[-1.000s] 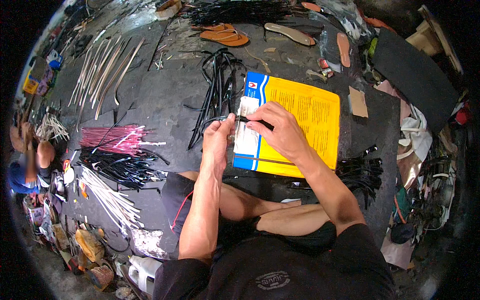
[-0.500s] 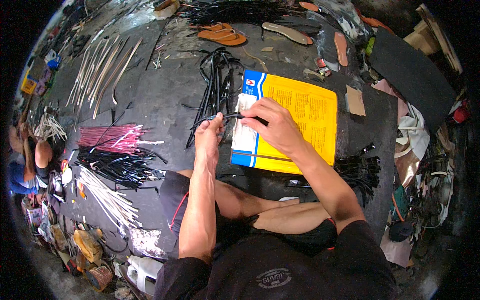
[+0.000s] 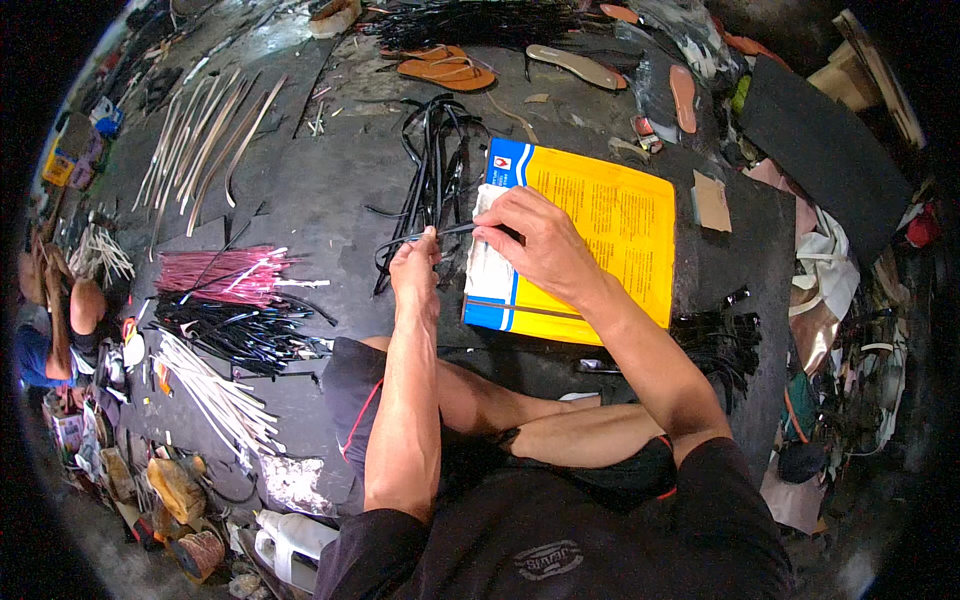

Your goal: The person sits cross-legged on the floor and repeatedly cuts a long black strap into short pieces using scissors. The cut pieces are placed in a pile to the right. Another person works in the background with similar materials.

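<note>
At the centre of the frame, the left hand [image 3: 413, 268] and right hand [image 3: 535, 238] each pinch a thin, dark, flexible strip [image 3: 455, 232] between their fingers, its length stretching across the gap. The right hand is over a flat, rectangular yellow-and-blue panel [image 3: 610, 220] (a narrow brown strip [image 3: 540, 311] crosses its lower part). A loose bundle of glossy black strips [image 3: 435, 150] lies above the left hand.

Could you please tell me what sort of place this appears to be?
Probably a small sandal-making workshop: there are orange sandals, a separate tan sole to their right, and a bundle of pink strips at the left.
</note>
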A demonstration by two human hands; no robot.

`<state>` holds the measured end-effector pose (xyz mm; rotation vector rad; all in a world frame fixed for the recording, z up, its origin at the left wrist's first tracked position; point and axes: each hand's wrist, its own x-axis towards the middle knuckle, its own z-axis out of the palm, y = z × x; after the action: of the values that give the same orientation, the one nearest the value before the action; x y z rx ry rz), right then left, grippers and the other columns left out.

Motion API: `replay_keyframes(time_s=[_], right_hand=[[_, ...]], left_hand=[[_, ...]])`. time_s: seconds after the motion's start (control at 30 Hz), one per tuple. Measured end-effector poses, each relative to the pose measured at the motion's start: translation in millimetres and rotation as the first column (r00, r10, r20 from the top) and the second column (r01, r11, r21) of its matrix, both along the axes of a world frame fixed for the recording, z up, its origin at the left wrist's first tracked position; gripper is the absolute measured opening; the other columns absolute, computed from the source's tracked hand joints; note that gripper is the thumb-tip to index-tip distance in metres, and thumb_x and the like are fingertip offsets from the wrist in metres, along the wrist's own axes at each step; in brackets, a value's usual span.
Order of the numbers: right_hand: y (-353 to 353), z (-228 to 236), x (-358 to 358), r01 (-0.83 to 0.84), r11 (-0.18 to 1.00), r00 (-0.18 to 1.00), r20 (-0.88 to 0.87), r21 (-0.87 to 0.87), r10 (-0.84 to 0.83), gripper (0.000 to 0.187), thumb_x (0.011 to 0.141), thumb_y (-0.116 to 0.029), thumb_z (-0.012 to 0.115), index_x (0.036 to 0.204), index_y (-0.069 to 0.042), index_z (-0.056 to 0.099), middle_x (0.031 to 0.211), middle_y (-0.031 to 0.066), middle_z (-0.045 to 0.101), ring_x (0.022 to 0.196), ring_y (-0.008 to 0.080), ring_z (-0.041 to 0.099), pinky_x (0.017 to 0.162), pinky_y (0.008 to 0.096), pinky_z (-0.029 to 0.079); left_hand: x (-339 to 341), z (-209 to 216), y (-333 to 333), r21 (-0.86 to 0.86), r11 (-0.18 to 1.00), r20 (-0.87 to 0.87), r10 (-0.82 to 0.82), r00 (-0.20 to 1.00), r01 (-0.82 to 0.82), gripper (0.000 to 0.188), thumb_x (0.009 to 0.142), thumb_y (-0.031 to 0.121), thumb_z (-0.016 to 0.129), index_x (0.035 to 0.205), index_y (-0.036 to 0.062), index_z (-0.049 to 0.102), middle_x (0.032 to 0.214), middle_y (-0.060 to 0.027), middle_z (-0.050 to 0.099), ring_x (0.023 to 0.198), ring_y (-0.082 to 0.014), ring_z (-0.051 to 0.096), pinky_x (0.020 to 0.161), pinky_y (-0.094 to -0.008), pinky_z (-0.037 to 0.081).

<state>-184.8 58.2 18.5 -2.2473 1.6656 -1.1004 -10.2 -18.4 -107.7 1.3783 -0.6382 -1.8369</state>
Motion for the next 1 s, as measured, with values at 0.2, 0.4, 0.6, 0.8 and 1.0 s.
replay_keyframes(time_s=[0.2,0.4,0.6,0.8,1.0], right_hand=[[4,1,-1,0.02,1.0,1.0,0.006,-0.001,-0.02,0.012,0.087,-0.005,0.078,0.095,0.0,0.071,0.091,0.0128,0.068,0.088,0.031,0.066,0.079,0.0396,0.054],[4,-4,-2,0.019,0.996,1.0,-0.009,-0.092,-0.02,0.012,0.087,-0.004,0.076,0.096,0.0,0.07,0.093,0.0148,0.067,0.091,0.0348,0.066,0.082,0.0422,0.054],[9,-6,1,0.006,0.997,0.978,-0.207,-0.071,-0.02,0.015,0.088,-0.008,0.072,0.102,-0.002,0.071,0.097,0.0118,0.066,0.095,0.0314,0.063,0.086,0.042,0.052],[39,-3,20,0.174,0.983,0.938,-0.295,-0.057,-0.183,0.034,0.09,-0.012,0.071,0.122,-0.002,0.07,0.109,0.0107,0.065,0.099,0.03,0.063,0.087,0.0442,0.051],[77,-5,24,0.249,0.963,0.909,0.321,0.1,-0.268,0.055,0.096,-0.016,0.069,0.147,-0.006,0.053,0.123,0.0198,0.063,0.118,0.0386,0.06,0.104,0.045,0.048]], left_hand=[[2,-7,-5,-0.011,0.997,0.061,0.075,0.995,-0.075,0.028,0.095,0.032,0.076,0.081,0.0125,0.062,0.074,0.0006,0.06,0.057,-0.0074,0.042,0.051,-0.0268,0.029],[3,-11,-5,0.003,0.988,0.114,0.152,0.982,-0.153,0.028,0.095,0.032,0.076,0.082,0.0116,0.061,0.073,0.0002,0.059,0.058,-0.008,0.043,0.05,-0.0275,0.029],[9,-15,-7,0.081,0.979,0.018,0.184,0.983,-0.185,0.028,0.097,0.031,0.074,0.086,0.0113,0.058,0.074,-0.0003,0.059,0.063,-0.0108,0.053,0.054,-0.0284,0.038],[27,12,-27,0.182,0.925,-0.484,0.38,0.788,-0.335,0.022,0.107,0.023,0.06,0.106,0.0015,0.063,0.102,-0.0125,0.069,0.101,-0.0284,0.068,0.089,-0.0469,0.06],[52,125,-85,-0.547,0.837,-0.149,-0.132,0.98,0.03,0.016,0.103,0.025,0.066,0.103,0.0086,0.067,0.082,0.0005,0.06,0.074,-0.0109,0.057,0.067,-0.0263,0.047]])
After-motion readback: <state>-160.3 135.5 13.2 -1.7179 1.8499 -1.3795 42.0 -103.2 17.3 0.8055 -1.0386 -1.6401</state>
